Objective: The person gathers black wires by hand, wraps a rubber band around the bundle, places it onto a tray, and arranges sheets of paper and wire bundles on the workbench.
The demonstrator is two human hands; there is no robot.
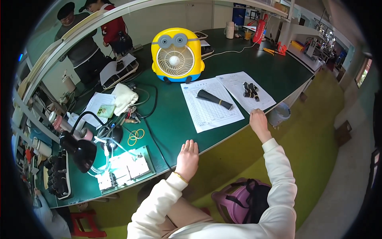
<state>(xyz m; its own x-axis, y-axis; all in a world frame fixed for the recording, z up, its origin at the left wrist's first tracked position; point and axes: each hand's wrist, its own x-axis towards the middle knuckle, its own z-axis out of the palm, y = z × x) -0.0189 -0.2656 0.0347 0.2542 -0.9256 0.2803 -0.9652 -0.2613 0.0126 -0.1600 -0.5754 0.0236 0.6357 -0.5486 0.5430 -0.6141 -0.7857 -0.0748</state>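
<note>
My left hand (187,161) lies flat at the green table's near edge, fingers stretched out, holding nothing. Farther right, my right hand (259,122) rests at the near edge of a white paper sheet (234,85), its fingers curled in; anything between them is hidden. Several short black bundles (251,92) lie on that sheet. Beside it, a printed grid form (207,120) carries a longer bundle of thin black strands (211,98), tied with a yellow band near one end.
A yellow cartoon-shaped fan (175,55) stands behind the papers. At left are a lit fixture (129,169), a black desk lamp (81,151), yellow rubber bands (135,137), a white cloth (124,98) and cables. A pink chair (230,203) and bucket (280,114) are on the floor. Two people stand beyond.
</note>
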